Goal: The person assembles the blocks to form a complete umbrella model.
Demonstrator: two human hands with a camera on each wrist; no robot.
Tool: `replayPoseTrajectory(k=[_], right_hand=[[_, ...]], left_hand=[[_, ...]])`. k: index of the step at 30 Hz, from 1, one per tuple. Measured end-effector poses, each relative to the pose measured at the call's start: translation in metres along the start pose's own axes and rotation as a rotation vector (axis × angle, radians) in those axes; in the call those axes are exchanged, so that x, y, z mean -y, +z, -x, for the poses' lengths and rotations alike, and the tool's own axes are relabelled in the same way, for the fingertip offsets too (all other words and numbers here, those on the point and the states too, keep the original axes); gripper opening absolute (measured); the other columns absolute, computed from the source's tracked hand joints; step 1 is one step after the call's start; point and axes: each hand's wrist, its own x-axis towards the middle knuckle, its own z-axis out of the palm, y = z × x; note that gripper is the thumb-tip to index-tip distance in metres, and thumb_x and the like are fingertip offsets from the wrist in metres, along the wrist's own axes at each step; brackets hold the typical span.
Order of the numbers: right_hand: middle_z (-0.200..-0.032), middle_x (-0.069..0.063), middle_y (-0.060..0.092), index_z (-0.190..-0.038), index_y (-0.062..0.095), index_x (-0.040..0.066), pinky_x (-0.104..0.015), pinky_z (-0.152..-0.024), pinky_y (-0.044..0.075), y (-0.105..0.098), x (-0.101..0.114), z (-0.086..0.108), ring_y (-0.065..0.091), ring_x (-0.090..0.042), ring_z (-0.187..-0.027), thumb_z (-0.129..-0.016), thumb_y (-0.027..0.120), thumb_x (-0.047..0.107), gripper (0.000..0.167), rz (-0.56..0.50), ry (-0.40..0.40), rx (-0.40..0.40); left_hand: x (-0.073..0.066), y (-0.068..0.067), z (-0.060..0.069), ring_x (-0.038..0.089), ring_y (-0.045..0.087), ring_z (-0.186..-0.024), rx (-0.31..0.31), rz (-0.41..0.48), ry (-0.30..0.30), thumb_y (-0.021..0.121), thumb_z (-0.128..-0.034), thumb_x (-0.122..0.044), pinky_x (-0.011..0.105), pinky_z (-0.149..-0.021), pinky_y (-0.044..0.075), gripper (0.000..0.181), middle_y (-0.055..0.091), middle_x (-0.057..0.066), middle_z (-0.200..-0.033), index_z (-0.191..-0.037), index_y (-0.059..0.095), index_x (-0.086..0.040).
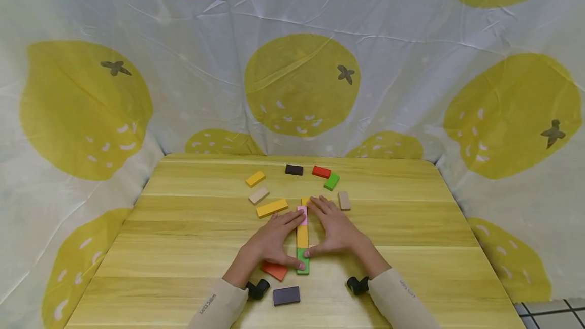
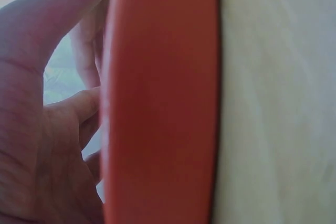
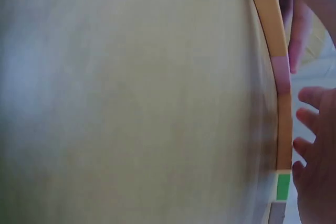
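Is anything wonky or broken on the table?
Nothing looks broken. One wonky bit is the red-orange block by the left hand: it lies slanted, while the row of blocks beside it looks straight. Other loose blocks slant too.

Left hand, right hand angled inward, spread, seemingly relaxed.

The tabletop looks wood-grained and smooth — faintly glossy. The backdrop is creased, sheeny cloth. The pink block and orange-red block look smooth.
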Motion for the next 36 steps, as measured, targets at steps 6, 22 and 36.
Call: replayPoseTrajectory(k=[6,22,36], right_hand=[[-0.174,-0.009,0.017,-0.166,0.023,0.012,-0.054,-0.129,0.015,0.003,0.0,0.0,0.011,-0.037,-0.161,-0.066,0.068,0.09,0.134,0.034,-0.025,-0.005],[-0.174,-0.004,0.014,-0.166,0.021,0.015,-0.052,-0.13,0.011,0.004,0.0,0.0,0.007,-0.032,-0.162,-0.064,0.064,0.095,0.136,0.054,0.014,0.024],[-0.174,-0.006,0.017,-0.165,0.025,0.014,-0.053,-0.13,0.014,-0.001,0.004,-0.002,0.01,-0.034,-0.161,-0.062,0.067,0.094,0.137,0.029,0.029,0.034]], left_hand=[[0.0,0.001,-0.001,0.023,0.026,-0.158,-0.007,0.006,0.006,0.078,-0.0664,-0.081,0.063,-0.127,0.018,0.127,0.022,-0.004,-0.173,-0.165,0.027,-0.019],[-0.001,0.001,0.0,0.026,0.026,-0.158,-0.01,0.011,0.021,0.078,-0.0679,-0.079,0.065,-0.126,0.017,0.127,0.021,-0.003,-0.173,-0.165,0.025,-0.018],[0.006,-0.011,0.004,0.028,0.032,-0.155,-0.082,0.107,-0.021,0.074,-0.0829,-0.069,0.056,-0.124,0.031,0.102,0.032,0.001,-0.169,-0.163,0.034,-0.02]])
